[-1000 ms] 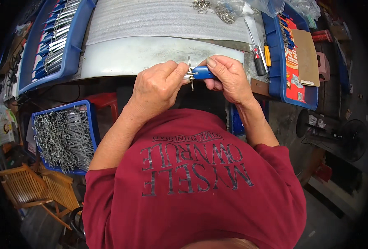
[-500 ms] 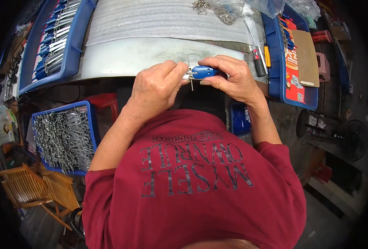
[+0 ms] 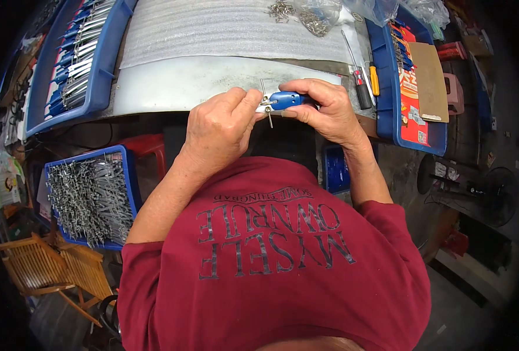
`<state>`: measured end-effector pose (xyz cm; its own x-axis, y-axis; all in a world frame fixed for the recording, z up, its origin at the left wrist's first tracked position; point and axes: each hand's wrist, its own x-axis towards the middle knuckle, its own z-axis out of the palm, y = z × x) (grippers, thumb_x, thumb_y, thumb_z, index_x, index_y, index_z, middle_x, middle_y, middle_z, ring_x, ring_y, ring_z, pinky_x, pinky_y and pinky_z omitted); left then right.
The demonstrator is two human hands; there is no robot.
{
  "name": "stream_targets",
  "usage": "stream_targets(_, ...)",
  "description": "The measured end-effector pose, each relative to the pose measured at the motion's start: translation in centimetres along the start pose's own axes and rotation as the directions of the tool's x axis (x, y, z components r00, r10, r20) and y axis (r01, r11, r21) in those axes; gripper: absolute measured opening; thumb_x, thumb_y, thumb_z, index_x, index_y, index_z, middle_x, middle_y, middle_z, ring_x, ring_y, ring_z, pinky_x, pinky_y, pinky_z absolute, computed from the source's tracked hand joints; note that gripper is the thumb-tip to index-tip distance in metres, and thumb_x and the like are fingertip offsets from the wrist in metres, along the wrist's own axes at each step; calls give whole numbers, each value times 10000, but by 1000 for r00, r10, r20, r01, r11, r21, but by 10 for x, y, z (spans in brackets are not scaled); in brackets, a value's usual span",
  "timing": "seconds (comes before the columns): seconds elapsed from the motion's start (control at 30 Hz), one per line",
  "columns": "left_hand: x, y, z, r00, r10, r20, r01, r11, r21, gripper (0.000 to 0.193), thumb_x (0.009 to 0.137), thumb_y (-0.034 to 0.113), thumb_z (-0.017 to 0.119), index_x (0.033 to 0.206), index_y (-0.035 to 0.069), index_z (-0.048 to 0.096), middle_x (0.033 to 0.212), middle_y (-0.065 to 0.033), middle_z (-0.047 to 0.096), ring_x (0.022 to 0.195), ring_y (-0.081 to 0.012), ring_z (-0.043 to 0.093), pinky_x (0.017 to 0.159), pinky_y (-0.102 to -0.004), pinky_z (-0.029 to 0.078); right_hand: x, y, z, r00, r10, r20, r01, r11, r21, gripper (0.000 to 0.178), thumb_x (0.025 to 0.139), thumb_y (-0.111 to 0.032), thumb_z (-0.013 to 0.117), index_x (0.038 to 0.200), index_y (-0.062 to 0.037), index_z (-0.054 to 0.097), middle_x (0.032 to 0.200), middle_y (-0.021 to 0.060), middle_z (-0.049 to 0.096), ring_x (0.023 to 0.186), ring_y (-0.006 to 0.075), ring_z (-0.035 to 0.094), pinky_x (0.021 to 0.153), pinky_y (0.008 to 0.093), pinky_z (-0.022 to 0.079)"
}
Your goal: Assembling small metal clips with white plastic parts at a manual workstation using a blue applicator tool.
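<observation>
Over the near edge of the bench, both hands hold a blue-handled metal tool (image 3: 284, 100) lying sideways between them. My left hand (image 3: 220, 124) is closed round its metal end, and the fingers cover most of that part. The fingers and thumb of my right hand (image 3: 328, 108) pinch the blue handle at its far end. Across the metal part, close to the left fingertips, runs a thin metal rod (image 3: 270, 120) that sticks out on both sides. The tool's exact kind cannot be made out.
A blue tray (image 3: 98, 88) of blue-handled metal tools stands left; another blue tray (image 3: 438, 137) with cardboard stands right. Screwdrivers (image 3: 375, 81) lie beside it. Small metal pins (image 3: 281, 10) lie on the foam sheet (image 3: 207, 29). A crate (image 3: 132, 181) of metal parts is lower left.
Both hands keep their hold on the blue-handled tool; hands and tool have barely moved. The whole view has shifted very slightly.
</observation>
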<state>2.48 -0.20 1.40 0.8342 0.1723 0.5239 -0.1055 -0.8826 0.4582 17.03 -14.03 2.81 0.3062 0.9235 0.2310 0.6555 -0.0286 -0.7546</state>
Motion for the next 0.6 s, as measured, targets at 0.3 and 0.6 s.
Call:
stream_targets(0.3, 0, -2, -1, 1000, 24, 19, -24, 1000, 10, 248, 685, 115, 618, 898, 38, 518, 656, -73, 462, 563, -224, 522, 479, -324, 421, 3, 3, -4, 997, 33, 64, -39, 996, 86, 318, 685, -166, 681, 942, -2, 592, 850, 86, 614, 735, 137, 577, 617, 236, 451)
stream_targets(0.6, 0, 1, 2, 1000, -23, -7, 23, 1000, 22, 235, 686, 113, 616, 889, 35, 526, 659, -77, 465, 573, -226, 526, 486, -323, 425, -2, 9, 1, 1000, 21, -10, -21, 999, 48, 318, 688, -164, 677, 947, -2, 588, 859, 89, 615, 748, 153, 582, 643, 242, 457)
